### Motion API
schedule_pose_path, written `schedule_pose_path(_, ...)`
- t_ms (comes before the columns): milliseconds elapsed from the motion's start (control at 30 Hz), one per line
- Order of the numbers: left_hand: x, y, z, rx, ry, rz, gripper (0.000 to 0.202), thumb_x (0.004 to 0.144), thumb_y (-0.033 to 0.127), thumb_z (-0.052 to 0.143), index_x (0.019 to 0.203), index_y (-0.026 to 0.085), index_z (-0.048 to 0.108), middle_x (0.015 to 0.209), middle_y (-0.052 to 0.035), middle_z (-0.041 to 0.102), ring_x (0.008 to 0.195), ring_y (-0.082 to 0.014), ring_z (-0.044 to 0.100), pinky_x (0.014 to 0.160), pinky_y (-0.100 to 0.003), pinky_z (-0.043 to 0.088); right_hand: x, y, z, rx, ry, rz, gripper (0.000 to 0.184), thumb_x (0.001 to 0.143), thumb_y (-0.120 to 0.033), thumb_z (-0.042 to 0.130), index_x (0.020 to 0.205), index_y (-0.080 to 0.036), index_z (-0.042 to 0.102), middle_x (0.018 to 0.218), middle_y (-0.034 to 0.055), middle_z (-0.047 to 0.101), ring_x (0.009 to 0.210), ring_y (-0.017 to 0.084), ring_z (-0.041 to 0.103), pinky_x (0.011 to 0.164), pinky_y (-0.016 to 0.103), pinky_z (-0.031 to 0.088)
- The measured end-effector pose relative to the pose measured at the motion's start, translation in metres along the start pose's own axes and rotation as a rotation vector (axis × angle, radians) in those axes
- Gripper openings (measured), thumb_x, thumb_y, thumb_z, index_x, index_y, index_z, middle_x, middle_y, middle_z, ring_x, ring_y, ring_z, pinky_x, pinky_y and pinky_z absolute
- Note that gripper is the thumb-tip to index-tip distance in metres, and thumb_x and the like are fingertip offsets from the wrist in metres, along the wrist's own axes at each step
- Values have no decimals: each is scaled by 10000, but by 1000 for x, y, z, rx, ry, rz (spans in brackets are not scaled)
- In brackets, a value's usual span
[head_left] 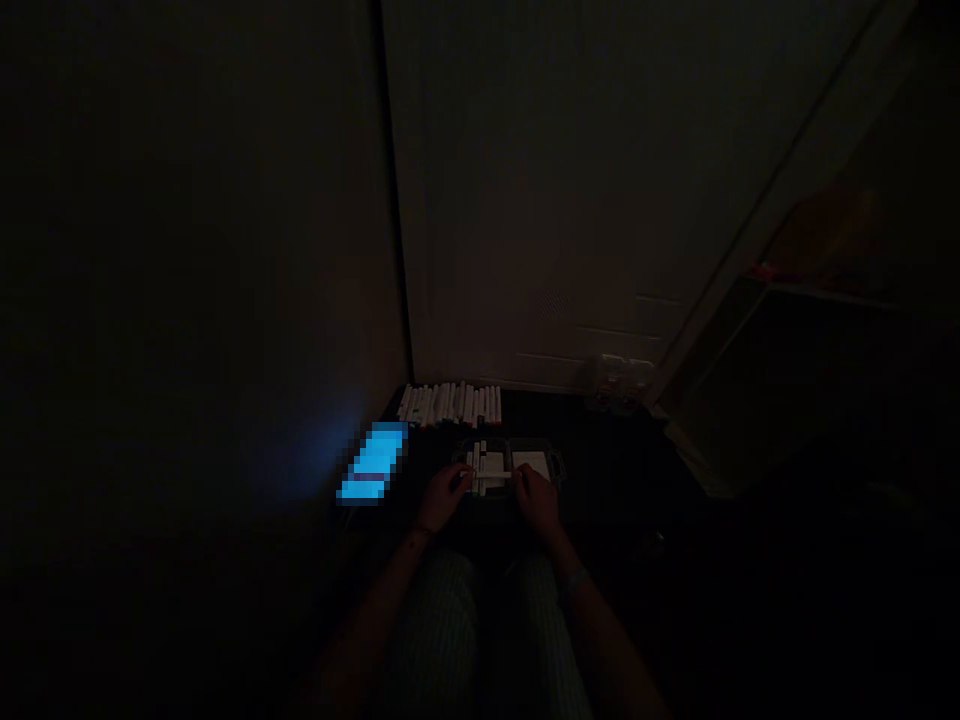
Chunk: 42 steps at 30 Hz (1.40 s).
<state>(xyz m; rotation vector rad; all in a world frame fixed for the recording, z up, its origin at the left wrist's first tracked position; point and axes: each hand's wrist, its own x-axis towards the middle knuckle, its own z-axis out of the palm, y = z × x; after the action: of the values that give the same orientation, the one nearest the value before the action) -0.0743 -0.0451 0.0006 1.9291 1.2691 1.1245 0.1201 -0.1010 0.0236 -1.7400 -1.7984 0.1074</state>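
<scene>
In the dim light, a white marker (493, 475) lies level between my two hands. My left hand (448, 487) pinches its left end, and my right hand (532, 490) has its fingers closed at the right end. Beneath them rests an open clear plastic case (556, 462) with two halves. A few white markers (480, 454) stand side by side in the left half, next to a pale sheet or card. The right half holds another pale sheet (529, 461). The fingertips are too dark to make out finely.
A row of several white markers (450, 404) lies at the back of the dark table (615, 460), along the wall. A glowing, blurred-out screen (373, 463) is on the left. Clear containers (622, 380) stand at the back right. My knees (442, 600) are under the near edge.
</scene>
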Motion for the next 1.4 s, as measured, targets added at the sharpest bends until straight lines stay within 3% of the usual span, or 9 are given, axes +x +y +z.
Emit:
schedule_pose_path(433, 3, 0, -2, -70, 6, 28, 292, 782, 370, 413, 933, 187, 581, 945, -35, 621, 891, -164, 554, 813, -288, 417, 1, 0, -1, 163, 18, -44, 312, 888, -361, 250, 960, -216, 516, 863, 25, 586, 777, 127, 534, 658, 202, 352)
schedule_pose_path(1133, 3, 0, -3, -19, 5, 37, 300, 815, 327, 346, 990, 199, 552, 1030, -41, 595, 977, -168, 530, 870, -297, 388, 1, 1, 1, 143, 23, -28, 314, 883, -369, 264, 942, -218, 533, 857, 27, 592, 767, 130, 539, 637, 200, 354)
schedule_pose_path(1400, 2, 7, -6, -21, -14, 23, 294, 811, 332, 351, 968, 199, 560, 980, -39, 608, 927, -164, 546, 824, -281, 406, 2, 2, 1, 133, 35, -34, 312, 886, -368, 256, 934, -220, 526, 860, 21, 590, 768, 125, 539, 640, 196, 348)
